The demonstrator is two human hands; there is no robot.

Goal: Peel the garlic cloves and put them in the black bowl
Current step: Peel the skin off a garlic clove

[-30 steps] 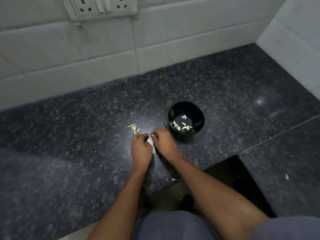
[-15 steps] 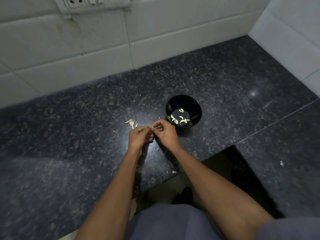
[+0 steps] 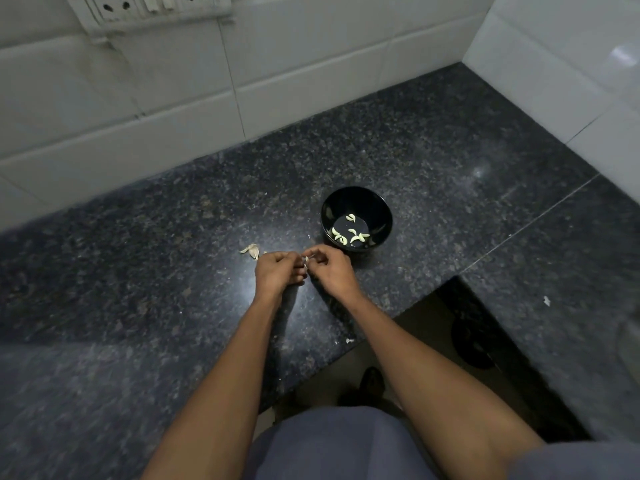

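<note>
So both hands, left hand and right hand, grip pinched on one small pale garlic clove (half hidden) just left of the black bowl; desk edge near, open granite behind

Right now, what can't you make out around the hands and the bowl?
- Head view: garlic clove, mostly covered by left hand and right hand; how far peeled, unknown.
- Cloves in black bowl: too small to count surely.
- Wall socket: cut by top edge.
</note>
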